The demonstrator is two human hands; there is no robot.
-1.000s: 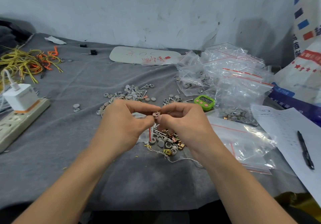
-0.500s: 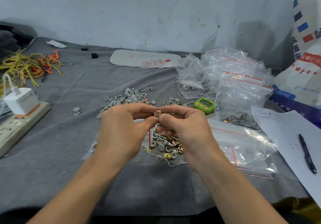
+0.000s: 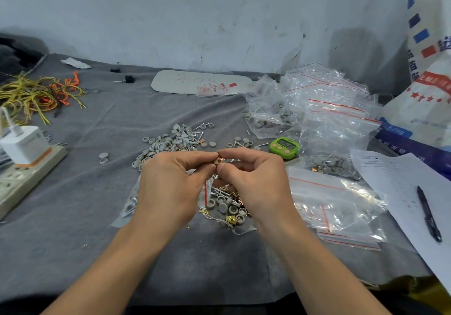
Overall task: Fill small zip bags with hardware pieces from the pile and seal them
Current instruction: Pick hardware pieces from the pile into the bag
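My left hand [image 3: 170,187] and my right hand [image 3: 253,180] meet at the fingertips over the grey cloth, both pinching one small brass clip [image 3: 219,161]. Below them lies a small pile of grey caps and brass pieces [image 3: 228,207]. A clear zip bag [image 3: 133,204] lies under my left hand, mostly hidden by it. A larger pile of grey caps and nails [image 3: 170,143] is spread just beyond my hands.
Empty zip bags [image 3: 341,207] lie to the right, filled bags [image 3: 317,119] heaped behind them beside a green timer [image 3: 284,145]. Paper with a pen [image 3: 429,214] is at far right. A power strip with charger [image 3: 22,158] and coloured wires [image 3: 36,95] are left.
Both hands have stayed together on the brass clip, with only small shifts of the fingertips. The piles and bags have not moved.
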